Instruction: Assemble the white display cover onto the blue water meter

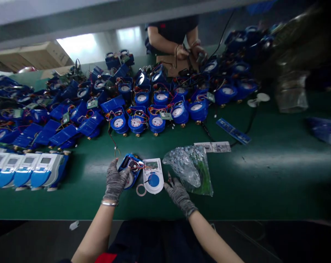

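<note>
- Left hand (115, 181), in a grey knit glove with a metal bangle at the wrist: laid flat, fingers spread, on the open blue plastic water-meter body (130, 168) with red wiring showing; it presses on it rather than closing round it.
- Right hand (179, 194), in the same grey glove: fingers loosely curled at the edge of the clear crinkled plastic bag (189, 168); whether it pinches something small there cannot be told.
- White meter cover with a small display and a round blue button (153, 175): lying face up on the green work mat (264, 175), just beside the open body, between the two hands, not fitted.
- Thin pale ring (140, 190): loose on the mat, touching the cover's lower edge.
- Closed white-and-blue meters (25, 170): a row at near left, covers already on.
- Open blue meters with wires exposed (143, 109): many, in rows and heaps across the far mat, covers still to go on, by appearance.
- Printed paper strips (212, 147): behind the bag.
- Another person's hands (191, 53): busy at the far edge.
</note>
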The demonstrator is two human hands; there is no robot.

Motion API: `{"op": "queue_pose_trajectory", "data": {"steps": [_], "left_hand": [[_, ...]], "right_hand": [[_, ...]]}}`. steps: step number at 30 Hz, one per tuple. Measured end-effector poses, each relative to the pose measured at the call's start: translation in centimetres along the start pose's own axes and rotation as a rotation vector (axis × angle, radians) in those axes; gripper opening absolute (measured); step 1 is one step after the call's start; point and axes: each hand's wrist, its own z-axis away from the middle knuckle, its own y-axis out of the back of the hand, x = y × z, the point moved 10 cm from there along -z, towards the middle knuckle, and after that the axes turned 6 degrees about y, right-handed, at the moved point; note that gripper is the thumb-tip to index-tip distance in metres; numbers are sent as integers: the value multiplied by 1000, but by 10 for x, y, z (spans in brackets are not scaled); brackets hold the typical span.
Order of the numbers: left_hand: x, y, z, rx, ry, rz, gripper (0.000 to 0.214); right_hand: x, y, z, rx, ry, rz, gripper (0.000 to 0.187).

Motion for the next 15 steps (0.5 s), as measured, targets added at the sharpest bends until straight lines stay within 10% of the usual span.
{"op": "queue_pose_trajectory", "data": {"steps": [5, 15], "left_hand": [[-28, -16, -5, -463, 265, 309, 72], [-32, 0, 21, -388, 297, 596, 78]], "right_hand": [[-16, -19, 1, -40, -7, -106, 42], [-47, -41, 1, -67, 100, -58, 38]]}}
